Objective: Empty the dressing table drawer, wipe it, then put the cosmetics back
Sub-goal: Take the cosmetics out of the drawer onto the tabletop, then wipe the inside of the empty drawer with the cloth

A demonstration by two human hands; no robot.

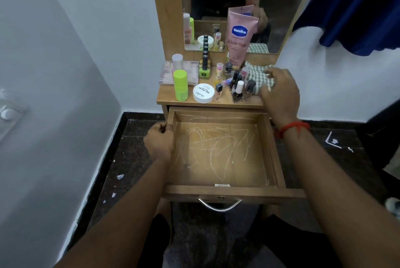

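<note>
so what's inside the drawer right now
The drawer holds no cosmetics, only pale scratch marks across its wooden floor. Its back end, under the tabletop, is hidden.

checked cloth [257,77] partly under right hand [281,92], small bottle labels unreadable

Drawer [220,155] pulled fully out, wooden, bare inside, base marked with pale scratches. Cosmetics on the surface at 12 o'clock of it: pink tube [239,38] upright, green bottle [180,85], white jar [203,93], nail polish bottles [238,88] clustered. Checked cloth [259,78] at 1 o'clock.
</note>
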